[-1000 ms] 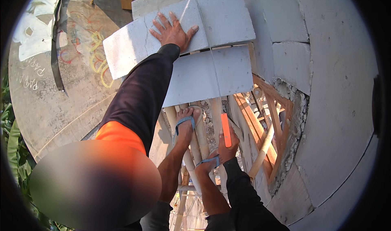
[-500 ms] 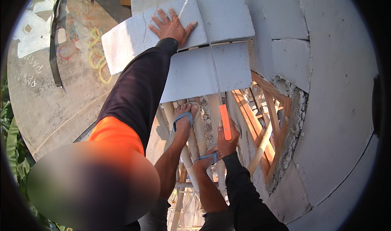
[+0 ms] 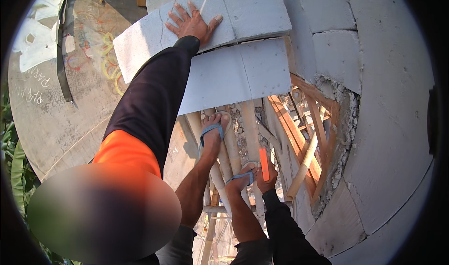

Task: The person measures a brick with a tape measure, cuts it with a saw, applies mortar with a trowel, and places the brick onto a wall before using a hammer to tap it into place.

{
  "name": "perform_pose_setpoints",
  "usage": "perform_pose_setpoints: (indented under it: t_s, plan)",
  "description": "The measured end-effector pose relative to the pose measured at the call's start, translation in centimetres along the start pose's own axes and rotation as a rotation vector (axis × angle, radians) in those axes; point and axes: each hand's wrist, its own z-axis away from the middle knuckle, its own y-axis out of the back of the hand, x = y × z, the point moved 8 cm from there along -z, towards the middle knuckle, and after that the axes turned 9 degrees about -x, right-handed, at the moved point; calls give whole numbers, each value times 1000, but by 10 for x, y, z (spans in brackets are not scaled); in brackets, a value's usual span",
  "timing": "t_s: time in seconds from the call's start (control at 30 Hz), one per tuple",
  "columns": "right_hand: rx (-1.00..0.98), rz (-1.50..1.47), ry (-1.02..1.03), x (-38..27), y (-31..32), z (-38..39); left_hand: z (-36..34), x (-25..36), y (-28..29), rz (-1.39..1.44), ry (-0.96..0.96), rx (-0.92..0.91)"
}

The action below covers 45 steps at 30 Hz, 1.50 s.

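A pale grey lightweight concrete block (image 3: 255,12) lies in front of me, its near face (image 3: 210,82) turned toward me. My left hand (image 3: 194,24) rests flat on its top, fingers spread. Right of that hand a thin straight line runs across the top and down the near face. Below the block, my right hand (image 3: 267,178) is wrapped round the orange handle (image 3: 264,164) of what looks like a handsaw. Its blade is edge-on to me, so I can hardly make it out, nor whether it touches the block.
My sandalled feet (image 3: 215,129) stand on bamboo poles (image 3: 224,162) with gaps showing lower ground. A wooden frame (image 3: 299,143) borders an opening at the right, beside a grey block wall (image 3: 388,124) with a rough mortar edge. A concrete surface with painted scribbles (image 3: 84,78) lies left.
My right hand has drawn the orange handle down toward me, away from the block's lower edge. My left hand stays pressed on the block; the view has shifted slightly.
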Motion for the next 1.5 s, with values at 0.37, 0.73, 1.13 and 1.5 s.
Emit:
perform_pose_setpoints:
  t_s: [0.37, 0.73, 1.13, 1.5]
  plan:
    - [13, -137, 12, 9, -11, -12, 2, 1, 0, 52, -32, 45]
    - [114, -37, 347, -52, 15, -26, -1, 0, -1, 1, -15, 53]
    - [89, -74, 180, -66, 13, -57, 3, 2, 1, 18, 15, -10]
    - [14, -105, 163, -73, 9, -59, 2, 2, -1, 25, 13, -44]
